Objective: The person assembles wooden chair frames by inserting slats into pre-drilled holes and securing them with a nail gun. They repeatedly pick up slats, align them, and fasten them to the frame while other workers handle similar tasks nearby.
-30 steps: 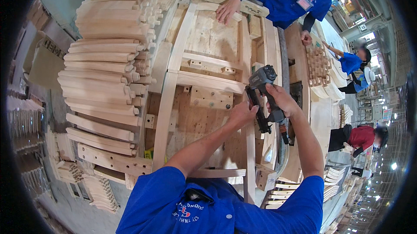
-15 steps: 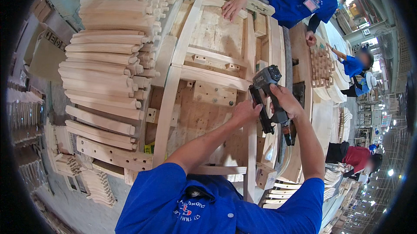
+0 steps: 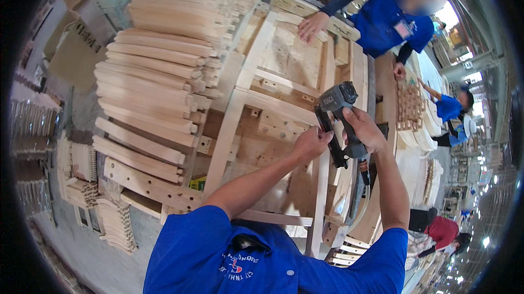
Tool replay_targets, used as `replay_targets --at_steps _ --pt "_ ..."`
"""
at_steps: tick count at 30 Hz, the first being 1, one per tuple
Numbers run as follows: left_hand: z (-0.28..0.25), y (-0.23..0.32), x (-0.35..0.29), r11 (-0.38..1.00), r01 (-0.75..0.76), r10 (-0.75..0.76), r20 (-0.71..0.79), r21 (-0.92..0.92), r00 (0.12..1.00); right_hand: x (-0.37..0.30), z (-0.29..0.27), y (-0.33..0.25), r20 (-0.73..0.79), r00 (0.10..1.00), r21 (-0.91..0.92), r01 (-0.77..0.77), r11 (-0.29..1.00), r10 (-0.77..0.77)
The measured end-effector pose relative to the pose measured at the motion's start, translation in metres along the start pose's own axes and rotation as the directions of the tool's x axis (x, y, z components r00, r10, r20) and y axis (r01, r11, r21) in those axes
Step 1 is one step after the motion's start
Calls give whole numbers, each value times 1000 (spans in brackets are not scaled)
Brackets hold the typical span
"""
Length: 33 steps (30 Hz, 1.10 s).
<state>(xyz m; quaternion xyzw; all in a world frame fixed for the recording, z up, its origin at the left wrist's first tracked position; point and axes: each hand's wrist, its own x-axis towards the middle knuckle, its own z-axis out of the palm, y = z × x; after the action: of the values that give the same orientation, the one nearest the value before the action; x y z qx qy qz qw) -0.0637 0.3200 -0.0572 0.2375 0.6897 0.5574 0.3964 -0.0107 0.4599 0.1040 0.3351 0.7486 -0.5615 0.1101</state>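
Note:
My right hand [image 3: 367, 129] is wrapped round the grip of a black pneumatic nail gun [image 3: 339, 97], holding it above the right rail of a wooden frame [image 3: 228, 135]. A hose fitting sticks out below the grip. The fingers of my left hand [image 3: 312, 144] are curled closed beside the gun's long magazine; what they hold, if anything, is hidden. Under both hands, the pale frame lies on a wooden jig with drilled blocks [image 3: 281, 126]. At the frame's far end rests a co-worker's hand [image 3: 313, 26].
Curved wooden slats [image 3: 158, 86] are stacked high along the left side. A co-worker in blue [image 3: 390, 21] stands across the bench at the far right. Near that person lies a stack of notched wooden parts [image 3: 409, 105]. A clear hose [image 3: 360, 206] hangs from the gun.
The whole view has shifted, so the bench and slats appear farther right. My right hand still holds the nail gun, and my left hand stays closed beside it.

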Motion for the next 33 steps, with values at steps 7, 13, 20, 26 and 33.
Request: replay_targets --at_steps 7,13,20,26,33 --pt "-89 -12 -25 941 40 -158 -332 -336 930 70 87 -64 260 960 -53 126 991 -109" --pt "-125 -32 -38 908 147 -287 -326 -392 901 102 130 -74 388 921 -44 62 997 -40" --pt "-127 -42 -31 906 139 -271 -295 -400 916 109 138 -71 347 937 -100 70 993 -31" --pt "-129 -36 -33 905 143 -280 -308 -400 909 109 139 -70 336 942 -107 52 993 -13" --pt "-128 -30 -37 898 128 -274 -306 -420 912 103 143 -73 351 936 -114 85 990 -40"
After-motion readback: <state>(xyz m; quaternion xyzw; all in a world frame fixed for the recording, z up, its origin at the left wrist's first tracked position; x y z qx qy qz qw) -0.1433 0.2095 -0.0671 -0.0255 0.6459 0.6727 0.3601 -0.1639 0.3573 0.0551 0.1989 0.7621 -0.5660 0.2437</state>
